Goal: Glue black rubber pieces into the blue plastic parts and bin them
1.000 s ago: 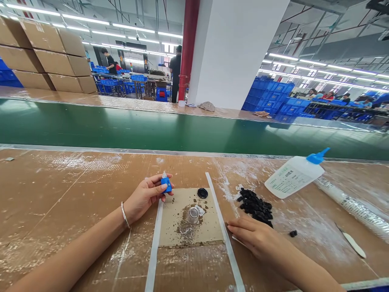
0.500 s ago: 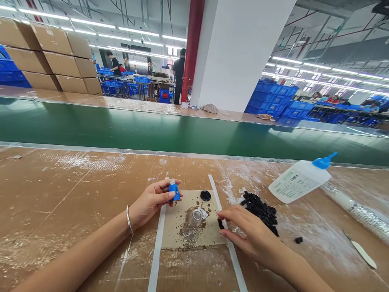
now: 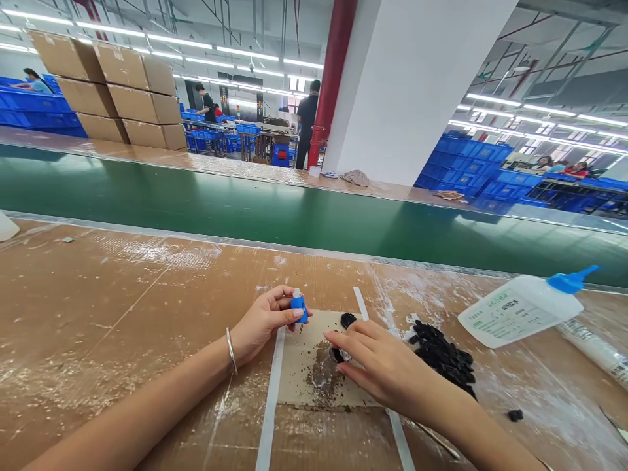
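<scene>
On a brown paper-covered workbench point(image 3: 98, 294), the left hand point(image 3: 262, 320) has its fingers closed around a small blue-capped bottle point(image 3: 299, 308), held just above a stained cardboard sheet point(image 3: 307, 386). Over that sheet, the right hand point(image 3: 380, 360) pinches a small black piece point(image 3: 337, 355) between thumb and fingers, near a round black lid point(image 3: 348, 320). A heap of black pieces point(image 3: 444, 356) lies just beside the hand, and a white glue bottle point(image 3: 520, 311) lies beyond.
</scene>
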